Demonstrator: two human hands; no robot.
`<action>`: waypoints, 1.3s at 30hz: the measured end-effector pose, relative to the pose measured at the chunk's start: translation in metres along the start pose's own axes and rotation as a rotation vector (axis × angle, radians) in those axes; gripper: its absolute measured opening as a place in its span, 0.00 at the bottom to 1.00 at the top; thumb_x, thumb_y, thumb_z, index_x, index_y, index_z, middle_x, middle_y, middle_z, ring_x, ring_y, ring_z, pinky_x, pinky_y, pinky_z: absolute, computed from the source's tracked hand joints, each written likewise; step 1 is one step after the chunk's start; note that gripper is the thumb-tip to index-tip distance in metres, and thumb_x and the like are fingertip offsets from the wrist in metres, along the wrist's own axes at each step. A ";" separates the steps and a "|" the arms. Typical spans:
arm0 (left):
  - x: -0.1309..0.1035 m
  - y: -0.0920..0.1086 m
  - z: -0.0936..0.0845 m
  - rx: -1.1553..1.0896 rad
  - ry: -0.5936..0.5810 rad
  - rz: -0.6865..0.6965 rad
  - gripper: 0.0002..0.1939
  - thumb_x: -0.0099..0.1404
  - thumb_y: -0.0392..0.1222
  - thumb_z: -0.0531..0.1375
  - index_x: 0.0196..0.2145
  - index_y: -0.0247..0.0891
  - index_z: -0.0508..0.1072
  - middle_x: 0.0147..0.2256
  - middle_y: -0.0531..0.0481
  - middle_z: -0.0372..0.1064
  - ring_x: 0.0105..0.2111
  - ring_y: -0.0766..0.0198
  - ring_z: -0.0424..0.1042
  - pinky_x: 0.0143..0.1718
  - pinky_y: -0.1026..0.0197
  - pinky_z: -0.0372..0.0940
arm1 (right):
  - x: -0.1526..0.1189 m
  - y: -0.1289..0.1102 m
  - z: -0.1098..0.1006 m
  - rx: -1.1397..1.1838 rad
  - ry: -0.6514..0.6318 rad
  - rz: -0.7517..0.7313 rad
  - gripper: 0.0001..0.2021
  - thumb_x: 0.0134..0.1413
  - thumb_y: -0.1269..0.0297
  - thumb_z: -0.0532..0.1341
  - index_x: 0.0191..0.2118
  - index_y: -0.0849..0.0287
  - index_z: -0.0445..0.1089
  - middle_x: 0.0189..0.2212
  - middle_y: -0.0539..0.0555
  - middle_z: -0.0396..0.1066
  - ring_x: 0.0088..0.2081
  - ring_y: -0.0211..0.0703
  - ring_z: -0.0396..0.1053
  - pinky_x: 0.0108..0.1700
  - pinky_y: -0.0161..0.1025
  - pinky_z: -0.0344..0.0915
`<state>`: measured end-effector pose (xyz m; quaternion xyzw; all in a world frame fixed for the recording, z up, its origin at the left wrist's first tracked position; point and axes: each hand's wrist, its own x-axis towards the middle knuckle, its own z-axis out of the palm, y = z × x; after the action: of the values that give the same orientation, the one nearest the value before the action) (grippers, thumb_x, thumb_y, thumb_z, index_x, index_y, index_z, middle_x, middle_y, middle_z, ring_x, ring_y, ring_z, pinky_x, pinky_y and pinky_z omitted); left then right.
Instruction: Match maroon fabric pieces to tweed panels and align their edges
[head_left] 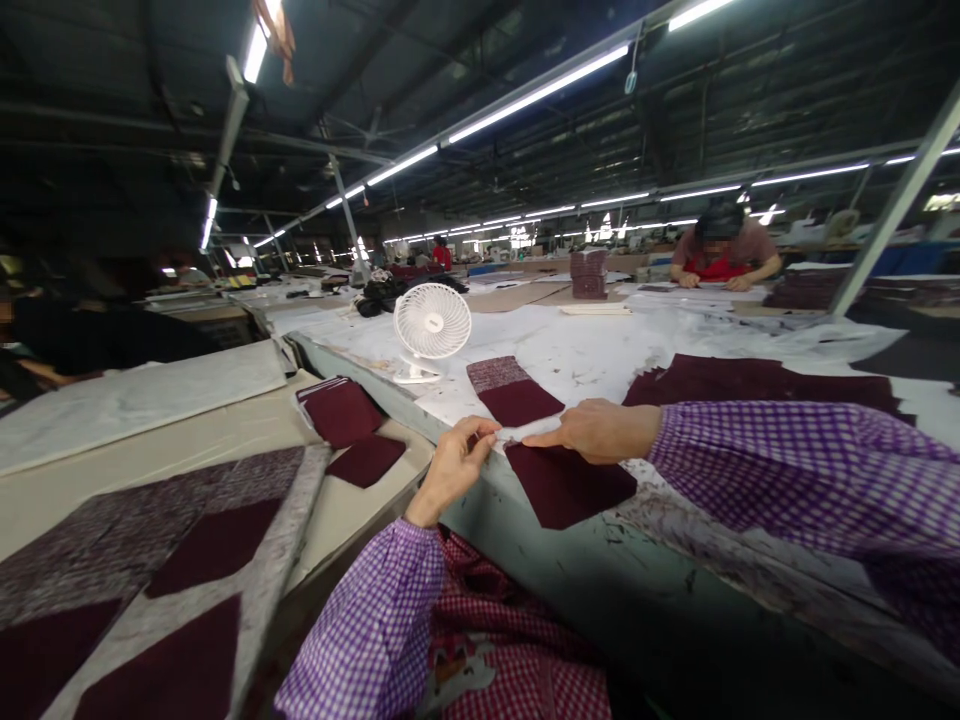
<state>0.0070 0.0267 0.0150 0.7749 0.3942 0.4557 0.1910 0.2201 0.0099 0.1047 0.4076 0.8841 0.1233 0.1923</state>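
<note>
A maroon fabric piece (pixel 570 487) lies over the near edge of the white-covered table, its upper left corner between my hands. My left hand (pixel 456 462) pinches a small white bit at that corner, thumb and forefinger together. Resting on the top edge of the piece is my right hand (pixel 596 430), its forefinger pointing left at the corner; what its other fingers hold, if anything, is hidden. Just beyond lies a second piece (pixel 521 400), maroon with a speckled band. A white clip fan (pixel 433 322) stands behind it on the table's left edge.
Small maroon pieces are stacked (pixel 341 412) on the left table, near large speckled and maroon panels (pixel 217 545). Dark maroon fabric (pixel 765 385) lies at the right. Across the table, a person (pixel 724 245) leans over red fabric beside a fabric stack (pixel 589 275).
</note>
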 end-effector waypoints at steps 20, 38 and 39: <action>-0.013 0.005 0.001 0.177 0.031 0.166 0.12 0.67 0.39 0.52 0.44 0.39 0.72 0.41 0.47 0.71 0.43 0.61 0.66 0.47 0.57 0.62 | 0.000 -0.008 0.010 -0.046 0.200 -0.081 0.30 0.54 0.77 0.51 0.62 0.50 0.56 0.24 0.55 0.71 0.24 0.39 0.67 0.30 0.34 0.57; 0.020 0.021 0.011 0.271 0.088 0.104 0.11 0.66 0.43 0.54 0.30 0.38 0.73 0.35 0.49 0.72 0.40 0.59 0.67 0.44 0.56 0.61 | -0.048 0.089 -0.004 0.585 0.286 0.228 0.13 0.56 0.58 0.56 0.33 0.63 0.72 0.27 0.54 0.71 0.29 0.40 0.66 0.32 0.35 0.61; 0.027 0.020 0.014 0.313 0.051 0.097 0.09 0.65 0.42 0.55 0.32 0.38 0.73 0.35 0.48 0.72 0.41 0.58 0.66 0.45 0.56 0.61 | -0.059 0.100 -0.004 0.622 0.240 0.288 0.15 0.57 0.58 0.54 0.33 0.63 0.72 0.27 0.54 0.70 0.29 0.40 0.66 0.31 0.35 0.61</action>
<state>0.0351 0.0361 0.0358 0.8014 0.4273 0.4170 0.0355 0.3209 0.0287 0.1595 0.5495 0.8292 -0.0786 -0.0655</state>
